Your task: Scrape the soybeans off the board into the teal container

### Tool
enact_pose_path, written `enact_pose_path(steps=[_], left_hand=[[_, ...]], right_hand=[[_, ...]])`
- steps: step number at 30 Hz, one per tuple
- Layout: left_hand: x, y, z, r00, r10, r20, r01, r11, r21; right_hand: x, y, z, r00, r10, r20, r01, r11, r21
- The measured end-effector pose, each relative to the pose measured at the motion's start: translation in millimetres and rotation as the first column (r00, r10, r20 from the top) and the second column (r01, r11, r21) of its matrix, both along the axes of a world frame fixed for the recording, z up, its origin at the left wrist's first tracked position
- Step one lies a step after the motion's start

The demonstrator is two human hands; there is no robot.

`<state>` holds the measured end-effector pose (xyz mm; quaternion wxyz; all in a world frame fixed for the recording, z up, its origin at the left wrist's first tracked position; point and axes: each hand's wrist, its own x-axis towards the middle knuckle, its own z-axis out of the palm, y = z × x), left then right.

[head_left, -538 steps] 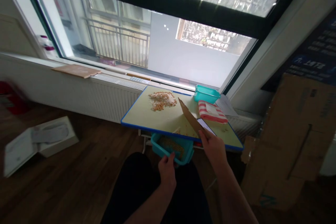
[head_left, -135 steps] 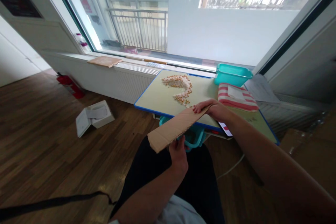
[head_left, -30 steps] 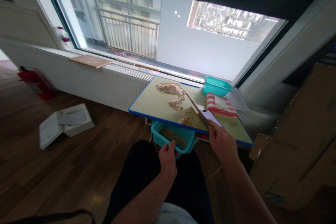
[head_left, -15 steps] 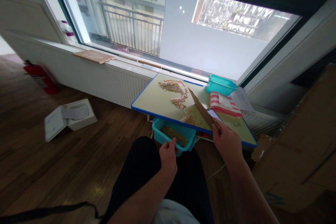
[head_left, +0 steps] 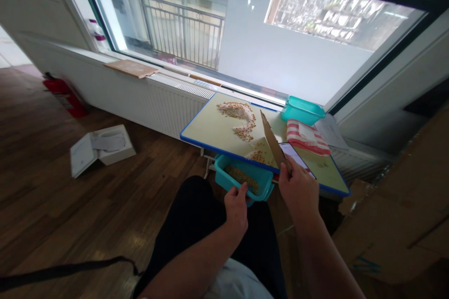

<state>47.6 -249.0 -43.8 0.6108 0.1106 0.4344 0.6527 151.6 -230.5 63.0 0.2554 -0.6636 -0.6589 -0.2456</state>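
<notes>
As left hand (head_left: pixel 235 205) holds teal bin (head_left: pixel 221 174) | contents: yellow grains (head_left: pixel 243 177)

Head-worn view, forward and downward

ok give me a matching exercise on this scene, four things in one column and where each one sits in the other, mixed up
Things:
1 cardboard strip
2 teal bin with grains
3 striped cloth
4 white box

Places:
a on the wood floor, lid open
b held below the near edge of the table by the left hand
c lying on the table next to the far teal bin
d standing on edge on the table, gripped by the right hand

Pairs: 1-d, 2-b, 3-c, 4-a
</notes>
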Motion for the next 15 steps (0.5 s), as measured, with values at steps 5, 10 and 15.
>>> enact_pose_path(steps=[5, 10, 15], left_hand=[[5.3, 2.2, -7.7, 0.999, -0.038, 0.006, 0.038, 0.999, 0.034], [6.4, 7.7, -16.8, 1.000, -0.030, 0.003, 0.029, 0.998, 0.064], [3.4, 14.2, -16.5, 0.999, -0.011, 0.036, 0.009, 0.998, 0.067]], right_hand=[[-10.5, 0.9, 1.6, 1.000, 0.025, 0.017, -0.026, 1.000, 0.012], [-19.1, -0.2, 2.6, 0.997, 0.069, 0.030, -0.069, 0.997, -0.020], [-29.0, -5.5, 6.4, 0.993, 0.120, 0.019, -0.119, 0.991, -0.064]])
